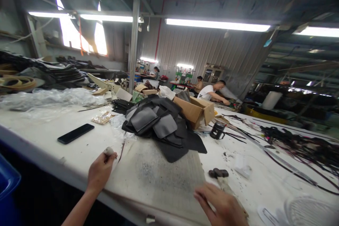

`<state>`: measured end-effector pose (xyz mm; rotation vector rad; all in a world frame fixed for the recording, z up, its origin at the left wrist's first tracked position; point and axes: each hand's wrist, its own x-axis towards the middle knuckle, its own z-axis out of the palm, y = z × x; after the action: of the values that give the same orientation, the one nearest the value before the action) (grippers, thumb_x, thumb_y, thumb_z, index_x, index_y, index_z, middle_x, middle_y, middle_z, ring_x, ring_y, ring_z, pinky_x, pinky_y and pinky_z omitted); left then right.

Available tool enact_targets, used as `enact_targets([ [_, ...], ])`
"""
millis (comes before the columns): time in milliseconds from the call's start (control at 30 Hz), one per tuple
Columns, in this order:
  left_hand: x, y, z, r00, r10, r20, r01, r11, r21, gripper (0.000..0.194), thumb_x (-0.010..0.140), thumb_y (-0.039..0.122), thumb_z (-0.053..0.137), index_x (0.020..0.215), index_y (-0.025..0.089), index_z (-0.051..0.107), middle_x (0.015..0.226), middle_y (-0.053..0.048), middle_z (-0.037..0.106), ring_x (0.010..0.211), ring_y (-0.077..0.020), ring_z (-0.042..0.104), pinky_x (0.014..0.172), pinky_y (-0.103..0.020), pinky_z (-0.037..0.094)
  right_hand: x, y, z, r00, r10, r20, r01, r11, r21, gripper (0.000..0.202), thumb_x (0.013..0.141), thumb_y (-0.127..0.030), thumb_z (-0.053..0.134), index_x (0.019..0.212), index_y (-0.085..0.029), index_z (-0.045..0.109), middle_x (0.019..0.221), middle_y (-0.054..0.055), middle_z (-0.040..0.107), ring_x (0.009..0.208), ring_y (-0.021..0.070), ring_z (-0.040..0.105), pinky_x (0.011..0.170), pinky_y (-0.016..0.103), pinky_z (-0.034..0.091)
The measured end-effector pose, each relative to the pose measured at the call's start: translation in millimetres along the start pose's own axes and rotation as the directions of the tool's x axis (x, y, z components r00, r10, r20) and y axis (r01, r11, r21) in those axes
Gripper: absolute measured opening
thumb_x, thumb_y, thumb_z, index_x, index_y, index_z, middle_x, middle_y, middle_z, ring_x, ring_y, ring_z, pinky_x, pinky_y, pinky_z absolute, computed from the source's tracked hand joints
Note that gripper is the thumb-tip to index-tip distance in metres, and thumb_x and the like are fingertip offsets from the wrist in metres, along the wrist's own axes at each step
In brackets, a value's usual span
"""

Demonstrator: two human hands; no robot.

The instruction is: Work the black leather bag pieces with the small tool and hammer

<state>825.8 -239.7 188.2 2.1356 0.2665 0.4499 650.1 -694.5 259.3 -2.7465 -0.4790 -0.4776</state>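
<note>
My left hand (100,172) is closed at the near edge of the white table, a small whitish piece (108,151) showing at its fingertips; its kind is unclear. My right hand (219,204) hovers low at the front right, slightly blurred, thumb and forefinger apart and nothing visible between them. Just beyond it lie dark rounded lumps (218,173) beside a pale strip. Between the hands is a grey, speckled board (169,176). A heap of black flat leather-like pieces (165,125) covers its far end.
A phone (76,133) lies left, near a bag of small gold-coloured parts (102,117). Behind the heap stands an open cardboard box (194,111), with a dark mug (217,130) to its right. A white fan-like grille (309,212) occupies the right corner. Several people work farther back.
</note>
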Motion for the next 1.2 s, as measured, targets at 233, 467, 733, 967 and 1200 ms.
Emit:
enact_targets([
  [233, 0.9, -0.8, -0.7, 1.000, 0.004, -0.017, -0.004, 0.999, -0.041, 0.037, 0.090, 0.063, 0.060, 0.085, 0.029, 0.073, 0.092, -0.008, 0.085, 0.097, -0.0354, 0.078, 0.078, -0.037, 0.051, 234.2, 35.6, 45.7, 0.990, -0.121, 0.072, 0.139, 0.926, -0.350, 0.081, 0.083, 0.006, 0.050, 0.163, -0.010, 0.051, 0.165, 0.021, 0.054, 0.147, 0.0324, 0.055, 0.123, 0.049, 0.043],
  [467, 5.1, -4.3, 4.3, 0.999, -0.020, -0.036, 0.018, 0.998, -0.068, 0.038, 0.088, 0.066, 0.060, 0.082, 0.031, 0.074, 0.090, -0.007, 0.085, 0.097, -0.0377, 0.079, 0.078, -0.039, 0.054, 281.7, 62.5, 80.1, 0.981, -0.186, 0.052, 0.193, 0.924, -0.331, 0.064, 0.087, 0.003, 0.054, 0.148, -0.010, 0.065, 0.161, 0.020, 0.059, 0.147, 0.0291, 0.053, 0.128, 0.044, 0.032],
  [733, 1.5, -5.0, 3.3, 0.999, 0.016, -0.038, -0.019, 0.997, -0.071, 0.037, 0.091, 0.063, 0.058, 0.081, 0.029, 0.071, 0.088, -0.008, 0.083, 0.092, -0.0347, 0.078, 0.077, -0.037, 0.052, 266.1, 42.4, 33.0, 0.981, -0.099, -0.164, 0.061, 0.973, -0.223, 0.036, 0.113, -0.021, 0.039, 0.107, -0.016, 0.074, 0.114, 0.014, 0.076, 0.108, 0.0278, 0.068, 0.104, 0.038, 0.044],
  [967, 0.1, -7.0, 1.3, 1.000, 0.011, -0.028, -0.011, 1.000, -0.006, 0.037, 0.094, 0.062, 0.058, 0.083, 0.028, 0.069, 0.084, -0.008, 0.080, 0.088, -0.0331, 0.075, 0.072, -0.035, 0.046, 226.5, 40.4, -56.6, 0.931, 0.179, -0.318, -0.192, 0.981, -0.010, 0.057, 0.116, -0.057, 0.030, 0.115, -0.021, 0.074, 0.102, 0.010, 0.080, 0.098, 0.0280, 0.074, 0.086, 0.034, 0.050],
  [1200, -0.6, -6.5, 1.7, 0.999, 0.009, -0.047, -0.007, 0.999, 0.036, 0.038, 0.095, 0.061, 0.056, 0.085, 0.028, 0.070, 0.086, -0.008, 0.080, 0.091, -0.0329, 0.075, 0.072, -0.033, 0.044, 139.2, 73.8, -73.4, 0.914, 0.400, -0.071, -0.403, 0.915, -0.031, 0.041, 0.102, -0.048, 0.052, 0.082, -0.022, 0.077, 0.085, 0.010, 0.079, 0.082, 0.0282, 0.074, 0.076, 0.037, 0.053],
])
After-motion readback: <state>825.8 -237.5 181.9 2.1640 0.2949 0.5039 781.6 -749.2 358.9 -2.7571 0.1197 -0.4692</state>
